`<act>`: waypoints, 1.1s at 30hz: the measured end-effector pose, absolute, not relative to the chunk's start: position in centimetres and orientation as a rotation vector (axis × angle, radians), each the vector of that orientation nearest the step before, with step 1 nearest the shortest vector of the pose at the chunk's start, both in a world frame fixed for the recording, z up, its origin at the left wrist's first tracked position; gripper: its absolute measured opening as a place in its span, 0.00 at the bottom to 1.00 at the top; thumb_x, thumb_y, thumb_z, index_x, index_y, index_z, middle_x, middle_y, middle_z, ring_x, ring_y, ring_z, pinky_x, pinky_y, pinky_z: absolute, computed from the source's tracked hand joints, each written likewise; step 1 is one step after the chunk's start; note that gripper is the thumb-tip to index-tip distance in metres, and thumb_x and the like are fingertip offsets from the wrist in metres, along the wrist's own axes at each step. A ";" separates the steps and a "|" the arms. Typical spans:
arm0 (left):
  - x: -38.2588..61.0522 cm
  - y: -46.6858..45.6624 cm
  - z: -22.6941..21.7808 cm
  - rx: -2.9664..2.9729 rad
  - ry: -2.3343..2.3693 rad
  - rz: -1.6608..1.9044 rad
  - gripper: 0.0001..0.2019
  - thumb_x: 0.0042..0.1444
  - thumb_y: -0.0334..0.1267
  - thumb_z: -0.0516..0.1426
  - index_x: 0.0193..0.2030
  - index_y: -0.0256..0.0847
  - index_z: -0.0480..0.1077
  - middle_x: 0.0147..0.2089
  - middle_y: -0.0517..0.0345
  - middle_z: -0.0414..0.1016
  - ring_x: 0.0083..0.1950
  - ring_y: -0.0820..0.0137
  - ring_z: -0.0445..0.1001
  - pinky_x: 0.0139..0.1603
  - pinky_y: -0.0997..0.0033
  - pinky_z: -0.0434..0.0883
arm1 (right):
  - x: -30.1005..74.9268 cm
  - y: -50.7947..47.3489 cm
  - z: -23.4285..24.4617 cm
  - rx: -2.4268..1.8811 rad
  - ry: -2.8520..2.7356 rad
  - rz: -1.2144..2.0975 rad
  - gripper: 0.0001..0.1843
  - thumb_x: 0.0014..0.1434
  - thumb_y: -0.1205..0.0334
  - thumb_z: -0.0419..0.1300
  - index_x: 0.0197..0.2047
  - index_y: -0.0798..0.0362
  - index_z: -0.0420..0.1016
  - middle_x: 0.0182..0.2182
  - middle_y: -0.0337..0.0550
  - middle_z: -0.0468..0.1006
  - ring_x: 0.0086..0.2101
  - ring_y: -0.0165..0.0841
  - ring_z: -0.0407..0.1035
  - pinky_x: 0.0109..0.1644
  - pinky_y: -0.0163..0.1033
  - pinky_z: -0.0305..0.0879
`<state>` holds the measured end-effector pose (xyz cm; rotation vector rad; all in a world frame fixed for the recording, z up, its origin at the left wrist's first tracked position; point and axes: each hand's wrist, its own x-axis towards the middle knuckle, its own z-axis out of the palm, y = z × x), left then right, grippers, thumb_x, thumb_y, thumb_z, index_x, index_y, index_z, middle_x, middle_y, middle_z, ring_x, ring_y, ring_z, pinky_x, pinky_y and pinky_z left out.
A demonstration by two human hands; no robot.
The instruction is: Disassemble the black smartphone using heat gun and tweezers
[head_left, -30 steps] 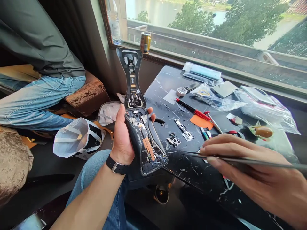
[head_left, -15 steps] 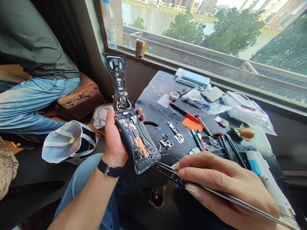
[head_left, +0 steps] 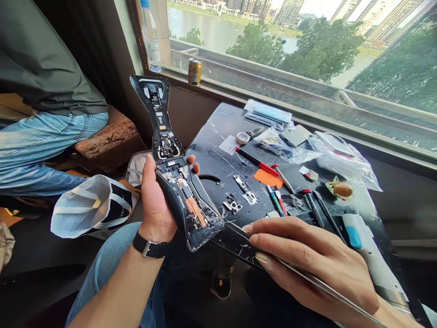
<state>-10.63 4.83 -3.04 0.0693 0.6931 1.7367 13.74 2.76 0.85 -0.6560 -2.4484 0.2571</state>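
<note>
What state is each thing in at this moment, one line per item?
Left hand: gripping the device
Opened electronic device: casing open, circuit boards exposed
Right hand: pinching the tweezers
Steel tweezers: held, tips hidden
Wristwatch: strapped on the left wrist
Drinks can: upright on the sill
Plastic bottle: upright, top cut off by the frame
Bag: on its side, mouth open

Above the opened black device (head_left: 170, 182), open air runs up to the window sill (head_left: 211, 86). To its right, small metal parts (head_left: 244, 190) and an orange pad (head_left: 268, 178) lie on the worktop (head_left: 208, 159) in a low path, while the right hand (head_left: 307, 255) and long tweezers (head_left: 324, 288) sit just beside its lower end.
</note>
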 end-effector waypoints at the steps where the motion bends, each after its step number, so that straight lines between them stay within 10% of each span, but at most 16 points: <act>1: -10.6 4.8 -3.0 0.067 0.695 1.731 0.29 0.70 0.63 0.49 0.53 0.38 0.75 0.45 0.48 0.82 0.41 0.65 0.83 0.41 0.67 0.82 | 13.7 2.8 0.7 -0.641 -2.440 0.270 0.08 0.73 0.66 0.61 0.52 0.48 0.77 0.44 0.43 0.86 0.38 0.29 0.83 0.42 0.29 0.80; 22: -10.3 4.7 -2.7 0.063 0.769 1.742 0.30 0.70 0.63 0.48 0.52 0.37 0.76 0.44 0.48 0.82 0.39 0.64 0.83 0.38 0.67 0.82 | 13.7 3.2 1.2 -0.881 -2.211 0.466 0.10 0.69 0.74 0.61 0.46 0.49 0.79 0.37 0.39 0.84 0.36 0.29 0.80 0.41 0.33 0.76; 28: -9.8 4.3 -1.6 0.072 0.843 1.719 0.30 0.73 0.58 0.44 0.53 0.34 0.76 0.43 0.48 0.83 0.39 0.64 0.83 0.38 0.67 0.83 | 15.4 5.0 2.5 -1.450 -2.646 0.437 0.20 0.77 0.54 0.53 0.31 0.49 0.66 0.25 0.37 0.73 0.24 0.32 0.67 0.30 0.39 0.58; 33: -8.4 4.7 -0.3 0.044 0.976 1.719 0.32 0.70 0.60 0.43 0.51 0.33 0.76 0.38 0.49 0.83 0.33 0.64 0.82 0.30 0.67 0.83 | 15.0 4.9 1.7 -1.711 -2.781 0.475 0.12 0.68 0.57 0.65 0.36 0.50 0.69 0.25 0.38 0.77 0.26 0.36 0.73 0.27 0.40 0.48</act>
